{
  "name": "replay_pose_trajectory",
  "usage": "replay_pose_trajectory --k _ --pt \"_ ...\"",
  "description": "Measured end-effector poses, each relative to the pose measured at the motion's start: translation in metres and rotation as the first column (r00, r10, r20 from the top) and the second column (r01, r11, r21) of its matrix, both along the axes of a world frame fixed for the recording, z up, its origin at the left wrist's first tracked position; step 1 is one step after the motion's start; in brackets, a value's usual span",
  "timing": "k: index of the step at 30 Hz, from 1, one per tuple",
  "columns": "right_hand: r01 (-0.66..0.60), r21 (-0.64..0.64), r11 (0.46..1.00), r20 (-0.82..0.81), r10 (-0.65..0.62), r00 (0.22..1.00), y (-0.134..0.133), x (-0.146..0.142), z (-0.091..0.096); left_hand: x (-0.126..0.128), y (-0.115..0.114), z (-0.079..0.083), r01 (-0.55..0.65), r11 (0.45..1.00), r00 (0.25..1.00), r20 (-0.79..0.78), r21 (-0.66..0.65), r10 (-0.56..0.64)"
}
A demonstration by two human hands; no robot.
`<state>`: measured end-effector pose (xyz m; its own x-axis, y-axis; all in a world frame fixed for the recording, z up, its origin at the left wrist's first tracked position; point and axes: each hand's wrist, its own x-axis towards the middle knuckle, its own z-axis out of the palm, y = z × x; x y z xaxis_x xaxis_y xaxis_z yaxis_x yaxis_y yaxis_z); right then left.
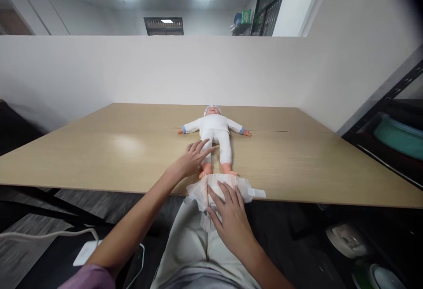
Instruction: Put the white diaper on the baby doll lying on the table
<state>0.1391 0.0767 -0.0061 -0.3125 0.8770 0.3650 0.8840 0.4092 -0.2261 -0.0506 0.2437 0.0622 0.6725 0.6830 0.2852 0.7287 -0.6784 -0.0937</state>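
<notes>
A baby doll (214,124) in a white outfit with blue cuffs and a patterned cap lies on its back on the table (142,148). Its arms are spread, and its bare feet point toward me. Over the doll's right leg reaches my left hand (193,157), fingers stretched out and holding nothing; whether it touches the leg, I cannot tell. A white diaper (244,187) lies spread at the table's near edge by the doll's feet, partly hanging over it, with one tab out to the right. My right hand (228,214) rests flat on this diaper, fingers apart.
A white partition wall (198,68) rises behind the table. At the right stands a dark metal rack (390,95) holding a green item (399,135). Below left, a white charger (87,252) with a cable sits on a black surface.
</notes>
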Motion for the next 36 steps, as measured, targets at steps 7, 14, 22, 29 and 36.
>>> replay_pose_trajectory --k 7,14,22,29,36 --pt "-0.069 -0.04 0.997 0.013 0.069 0.998 0.008 0.005 0.002 0.027 0.028 0.003 0.447 0.88 0.863 -0.183 -0.161 -0.471" --pt "-0.145 -0.041 0.989 -0.001 0.145 0.989 0.017 0.019 0.0 0.04 0.045 -0.001 0.617 0.775 0.784 0.023 -0.139 -0.62" --pt "-0.261 -0.071 0.963 0.013 0.263 0.965 0.047 0.026 0.003 0.051 0.064 0.065 0.638 0.721 0.751 0.427 -0.272 -0.504" --pt "-0.248 -0.182 0.951 -0.027 0.247 0.969 0.091 0.026 0.011 0.046 0.096 0.111 0.639 0.677 0.68 0.68 -0.365 -0.274" --pt "-0.245 -0.232 0.942 -0.014 0.248 0.969 0.148 0.015 0.017 0.035 0.109 0.115 0.668 0.676 0.609 0.751 -0.311 -0.256"
